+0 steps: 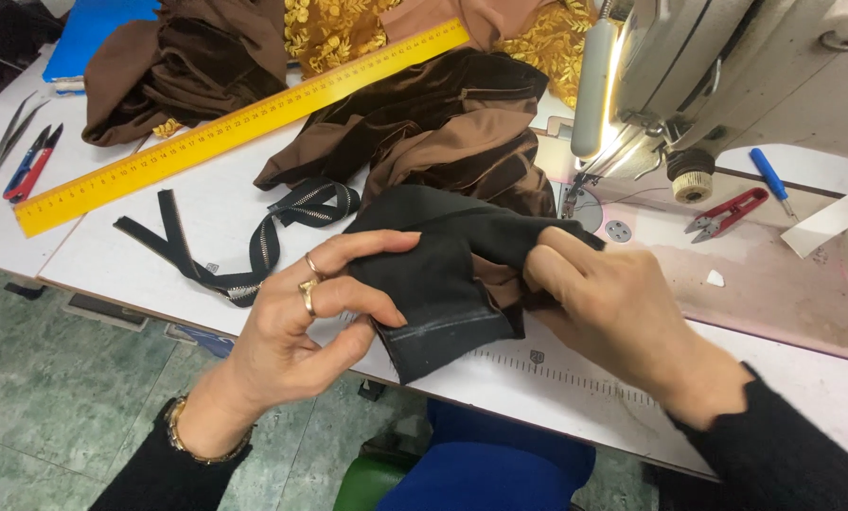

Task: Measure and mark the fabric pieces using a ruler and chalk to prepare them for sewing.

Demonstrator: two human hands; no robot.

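So both hands are on a piece of black fabric [443, 274] right at the near edge of the tabletop [140, 255], just in front of the sewing machine [689, 66]. Left hand [315, 303] is closed on the fabric's left side, thumb on top and fingers curled under, with two gold rings showing. Right hand [599, 303] is gripping the right side, fingers tucked into the folds. The black piece hangs a bit over the near edge and has a stitched hem along the bottom. Right behind it, touching, is a heap of brown velvet [443, 123]. A yellow ruler [235, 123] lies diagonally across the tabletop towards the far left, partly on top of the velvet, and a black zipper [254, 237] curls just left of the black fabric. Red thread snips [727, 213] sit on the machine bed to the right, a blue pen [769, 175] beside them
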